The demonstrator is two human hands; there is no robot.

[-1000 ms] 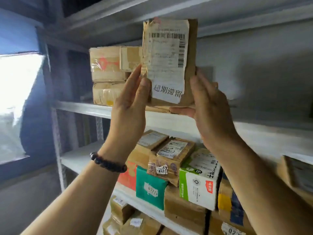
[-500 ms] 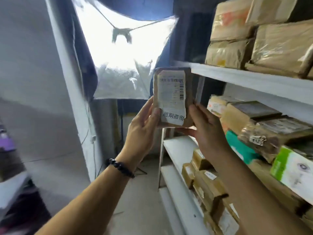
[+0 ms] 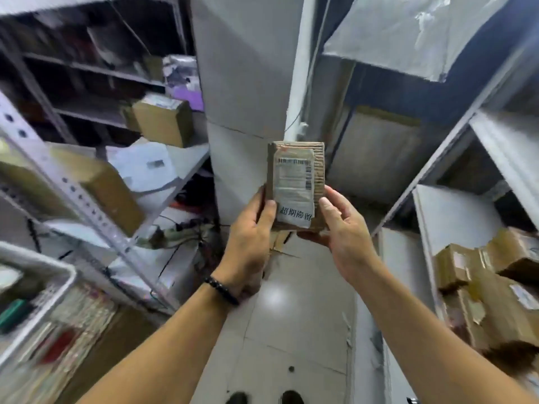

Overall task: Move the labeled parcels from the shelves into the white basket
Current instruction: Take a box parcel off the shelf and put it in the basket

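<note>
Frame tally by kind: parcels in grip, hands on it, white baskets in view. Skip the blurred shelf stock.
Parcel in grip: 1
Hands holding it: 2 (left hand, right hand)
Basket, white, lower left: 1
Total: 4

The parcel (image 3: 296, 182) is brown cardboard, ribbed with corrugation along its right edge. Its label (image 3: 291, 199) is white, with black barcodes and a line of bold black characters at the bottom. The bracelet (image 3: 221, 290) is made of black beads. The basket (image 3: 62, 265) is white, with a green item (image 3: 13, 312) and a red one (image 3: 58, 345) blurred inside. The shelf post (image 3: 77, 196) is pale grey with a row of dark holes. The boxes (image 3: 495, 290) at right are brown. The floor (image 3: 291, 330) is glossy grey, and the shoes (image 3: 291, 398) are black.
</note>
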